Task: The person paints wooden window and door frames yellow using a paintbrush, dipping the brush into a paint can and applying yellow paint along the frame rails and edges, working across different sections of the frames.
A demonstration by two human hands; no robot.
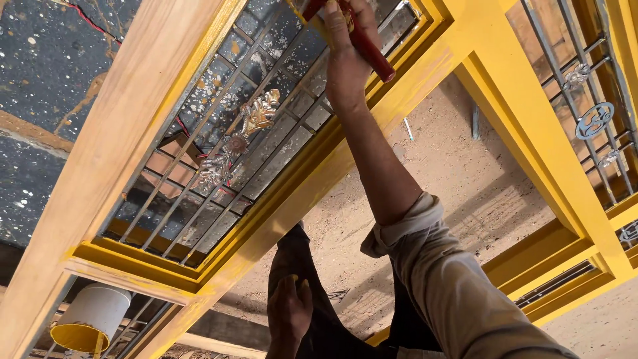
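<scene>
White pot [93,318] of yellow paint, sandy ground [458,173]

Sandy dirt floor [465,166], sunlit, with shadows across it. Dark speckled slab [46,80] at upper left, splashed with pale spots. Second yellow frame [531,133] at right holding a metal grille [585,86] with round ornaments. White bucket [93,316] with yellow rim at lower left. Daylight, outdoors or open shed.

Right hand [345,46] raised, fist closed; left hand [290,307] low, seemingly loosely curled.
</scene>
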